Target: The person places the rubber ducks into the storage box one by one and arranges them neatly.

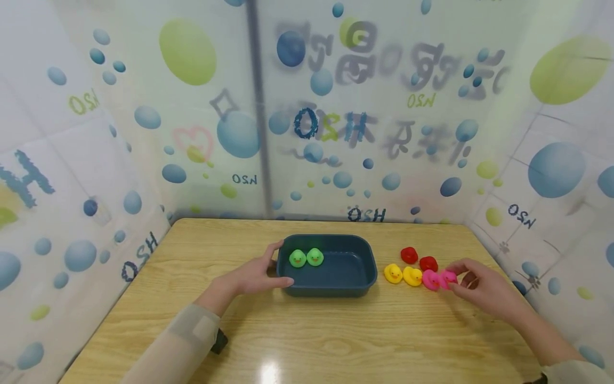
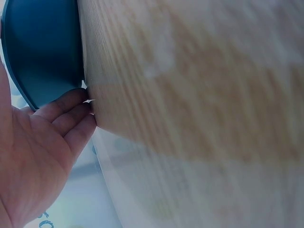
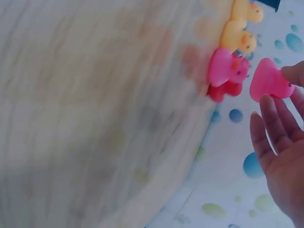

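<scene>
bright, even light floods the head view, the pale curtain [image 1: 326,194] glowing, a white glare burning on the near bench [image 1: 336,341], soft shadow below the right fingers [image 1: 464,263]. over to the wrist views: dimmer, hazy, wood grain smearing, bench edges bowing into curves.

Fingers [image 3: 273,121] pinching pink duck [image 3: 263,81], second pink duck [image 3: 219,69], yellow ducks [image 3: 232,37], red toy [image 3: 223,91]

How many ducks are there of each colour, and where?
Green ducks: 2, in the blue tray
Yellow ducks: 2, on the table
Red ducks: 2, on the table
Pink ducks: 2, one of them in the right hand
Total: 8
</scene>
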A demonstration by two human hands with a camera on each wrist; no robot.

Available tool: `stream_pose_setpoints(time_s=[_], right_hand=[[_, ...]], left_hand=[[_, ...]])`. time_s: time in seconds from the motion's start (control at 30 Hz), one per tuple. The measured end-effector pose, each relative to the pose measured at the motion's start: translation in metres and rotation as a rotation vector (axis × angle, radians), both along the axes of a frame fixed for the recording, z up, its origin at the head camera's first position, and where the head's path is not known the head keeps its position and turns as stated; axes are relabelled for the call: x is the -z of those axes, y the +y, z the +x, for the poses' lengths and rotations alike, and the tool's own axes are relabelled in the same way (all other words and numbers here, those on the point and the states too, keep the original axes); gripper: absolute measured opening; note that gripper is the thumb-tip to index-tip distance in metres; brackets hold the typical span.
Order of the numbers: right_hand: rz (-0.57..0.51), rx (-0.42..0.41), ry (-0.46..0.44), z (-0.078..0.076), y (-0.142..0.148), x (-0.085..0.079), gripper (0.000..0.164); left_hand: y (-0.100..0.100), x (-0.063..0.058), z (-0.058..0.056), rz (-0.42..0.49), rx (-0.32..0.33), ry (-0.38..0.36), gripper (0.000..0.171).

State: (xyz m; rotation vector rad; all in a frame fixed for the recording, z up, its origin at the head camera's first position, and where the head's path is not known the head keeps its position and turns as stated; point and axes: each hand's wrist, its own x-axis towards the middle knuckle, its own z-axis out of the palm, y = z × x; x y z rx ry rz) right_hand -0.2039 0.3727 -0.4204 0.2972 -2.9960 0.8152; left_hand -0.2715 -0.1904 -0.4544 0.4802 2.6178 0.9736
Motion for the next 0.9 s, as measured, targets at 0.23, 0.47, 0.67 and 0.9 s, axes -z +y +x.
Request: stream_pose_setpoints(time_s=[0.23, 0.47, 0.67, 0.9], right_hand=[[-0.074, -0.071, 0.126, -0.007, -0.028, -0.005, 0.034], [-0.123, -0.151, 0.154, -0.02, -0.063, -0.016, 0.033], [-0.168, -0.221, 0.149, -0.033, -0.092, -0.02, 0.034], [-0.234, -0.247, 0.087, -0.048, -0.125, -0.019, 0.033]], left_hand=[[0.0, 0.0, 0.0, 0.0, -0.002, -0.006, 0.115], [0.0, 0.0, 0.0, -0.004, -0.002, -0.001, 0.115], [0.0, 0.0, -0.001, -0.004, -0.003, -0.003, 0.115], [0.0, -0.001, 0.0, -0.008, 0.001, -0.004, 0.116]])
